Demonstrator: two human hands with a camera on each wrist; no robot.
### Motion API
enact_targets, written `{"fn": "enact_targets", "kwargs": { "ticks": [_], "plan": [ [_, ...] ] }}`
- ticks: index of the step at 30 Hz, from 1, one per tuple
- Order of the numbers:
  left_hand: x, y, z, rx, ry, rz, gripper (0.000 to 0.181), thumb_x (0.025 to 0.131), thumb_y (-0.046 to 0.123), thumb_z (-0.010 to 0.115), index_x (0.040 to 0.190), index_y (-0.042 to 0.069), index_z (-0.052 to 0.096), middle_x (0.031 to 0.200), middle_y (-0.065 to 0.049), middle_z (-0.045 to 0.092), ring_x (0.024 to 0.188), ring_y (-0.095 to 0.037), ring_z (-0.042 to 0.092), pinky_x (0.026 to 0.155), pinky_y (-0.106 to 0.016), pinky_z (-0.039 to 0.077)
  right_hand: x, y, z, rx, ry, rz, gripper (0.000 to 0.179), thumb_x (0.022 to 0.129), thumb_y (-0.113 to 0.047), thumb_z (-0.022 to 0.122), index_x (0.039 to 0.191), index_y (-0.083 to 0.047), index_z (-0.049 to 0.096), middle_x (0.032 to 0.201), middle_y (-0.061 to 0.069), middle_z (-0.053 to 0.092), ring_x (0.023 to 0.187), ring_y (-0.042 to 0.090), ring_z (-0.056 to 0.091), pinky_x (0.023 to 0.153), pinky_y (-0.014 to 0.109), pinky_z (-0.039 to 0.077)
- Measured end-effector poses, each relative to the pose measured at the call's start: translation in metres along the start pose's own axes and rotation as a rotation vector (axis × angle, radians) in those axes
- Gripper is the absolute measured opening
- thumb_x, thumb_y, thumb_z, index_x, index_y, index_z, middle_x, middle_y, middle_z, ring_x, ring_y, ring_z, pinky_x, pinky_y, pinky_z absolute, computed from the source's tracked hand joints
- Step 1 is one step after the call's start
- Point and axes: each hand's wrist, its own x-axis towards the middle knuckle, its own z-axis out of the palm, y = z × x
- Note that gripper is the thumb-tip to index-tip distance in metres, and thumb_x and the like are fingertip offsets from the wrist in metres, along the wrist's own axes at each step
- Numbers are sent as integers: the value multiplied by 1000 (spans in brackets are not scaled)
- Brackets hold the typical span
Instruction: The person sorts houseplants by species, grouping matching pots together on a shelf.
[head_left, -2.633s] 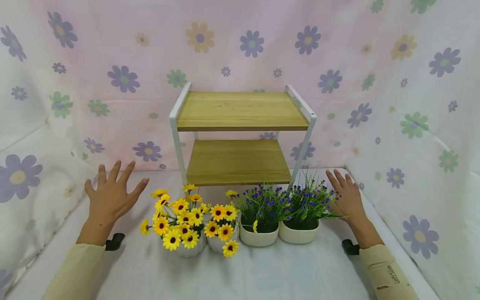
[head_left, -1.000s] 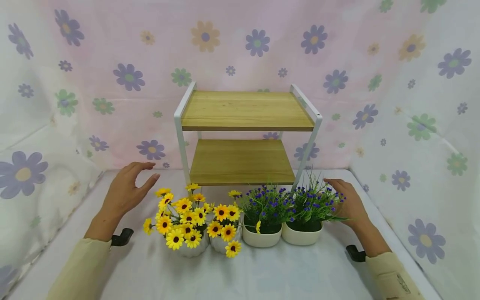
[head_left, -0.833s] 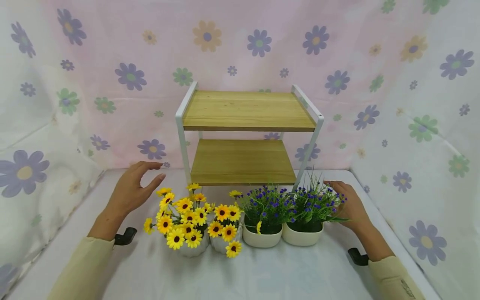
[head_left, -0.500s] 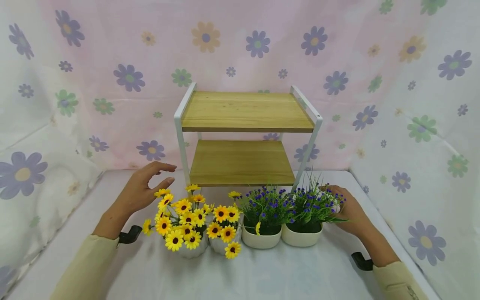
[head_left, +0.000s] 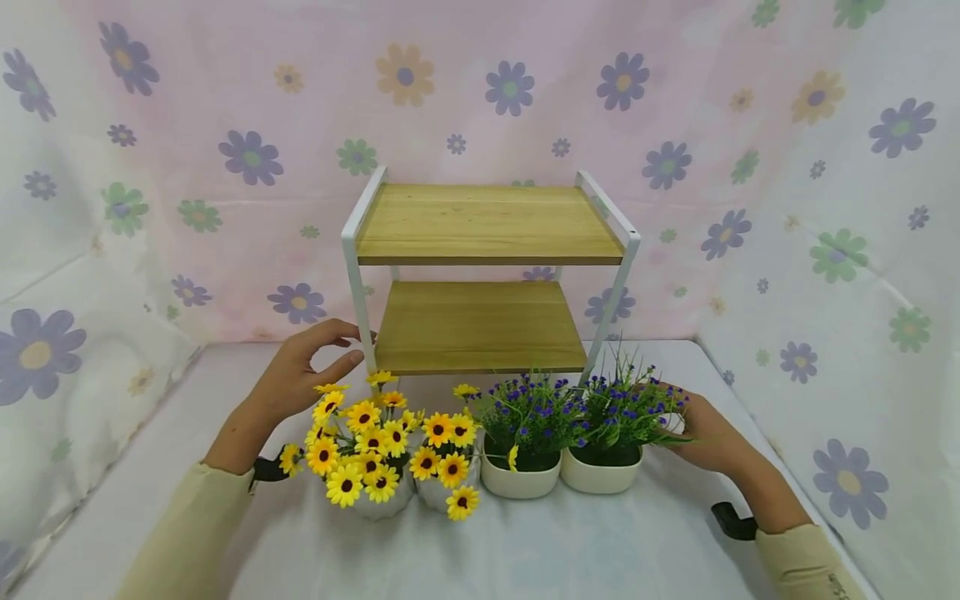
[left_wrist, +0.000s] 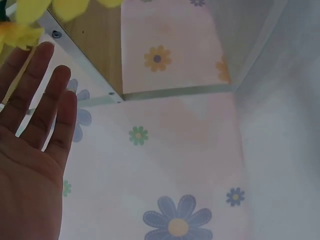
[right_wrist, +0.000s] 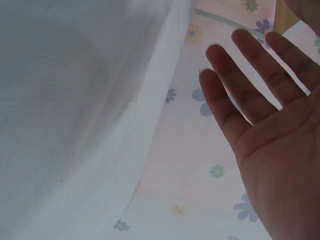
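My left hand [head_left: 298,373] is beside the left front post of a two-tier wooden shelf [head_left: 487,223], fingertips and thumb tip right at the white metal. In the left wrist view this hand [left_wrist: 35,170] shows spread fingers, holding nothing, with yellow petals [left_wrist: 70,6] above. My right hand [head_left: 712,429] reaches behind the rightmost pot of purple flowers [head_left: 602,473]; leaves hide its fingertips. Seen from the right wrist, that hand [right_wrist: 285,135] has long, slightly bent fingers and an empty palm. A second purple-flower pot [head_left: 521,479] stands just left of it.
Two white ribbed pots, the left one [head_left: 384,502] and its neighbour [head_left: 442,493], hold yellow daisy-like flowers in front of the shelf. A white cloth covers the table [head_left: 555,558]. Flower-print curtains [head_left: 465,92] enclose the back and sides.
My left hand has moved right, from the table's left side to the shelf's post, its fingers drawing closer together. My right hand has come slightly nearer, beside the purple flowers. Pots and shelf stay put.
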Motion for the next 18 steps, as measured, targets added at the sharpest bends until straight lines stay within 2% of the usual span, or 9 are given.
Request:
{"fn": "enact_targets", "kwargs": {
  "ticks": [4, 7, 11, 13, 17, 18],
  "plan": [
    [1, 3, 1, -50, 2, -4, 31, 102, 2, 68, 129, 17, 72, 124, 2, 74, 116, -8, 64, 105, -19, 44, -2, 0, -3, 39, -30, -39, 49, 85, -5, 87, 130, -5, 69, 122, 5, 74, 117, 10, 65, 97, 36, 57],
    [1, 5, 0, -65, -2, -7, 31, 102, 1, 68, 128, 17, 73, 122, 4, 74, 113, -9, 65, 104, -19, 45, -2, 1, -3, 88, -57, -49, 49, 85, -6, 88, 130, -8, 69, 124, 2, 73, 118, 3, 63, 98, 30, 55],
    [1, 7, -2, -78, -8, -6, 30, 101, 1, 68, 125, 17, 74, 118, 5, 74, 110, -10, 67, 103, -20, 46, -3, 3, -3, 158, -125, 28, 59, 88, -15, 87, 141, -11, 62, 138, 2, 67, 127, 2, 58, 105, 34, 52],
    [0, 7, -2, -92, -13, -3, 27, 101, 1, 68, 123, 15, 75, 117, 7, 74, 110, -11, 67, 104, -20, 45, -5, 2, -5, 203, -164, 70, 62, 90, -19, 86, 145, -11, 58, 142, 2, 63, 130, -1, 54, 106, 32, 50],
    [0, 5, -1, -132, -19, 30, 26, 98, -3, 70, 115, 15, 76, 113, 7, 74, 109, -11, 66, 106, -20, 44, -7, -2, -5, 274, -233, 137, 57, 92, -23, 85, 139, -6, 59, 137, 8, 66, 133, 15, 58, 105, 35, 50],
    [0, 5, 0, -140, -20, 37, 26, 97, -4, 71, 114, 15, 76, 112, 6, 74, 108, -10, 66, 106, -20, 44, -8, -4, -5, 259, -240, 171, 58, 91, -25, 86, 137, -3, 59, 135, 12, 66, 133, 25, 60, 104, 39, 52]
  ]
}}
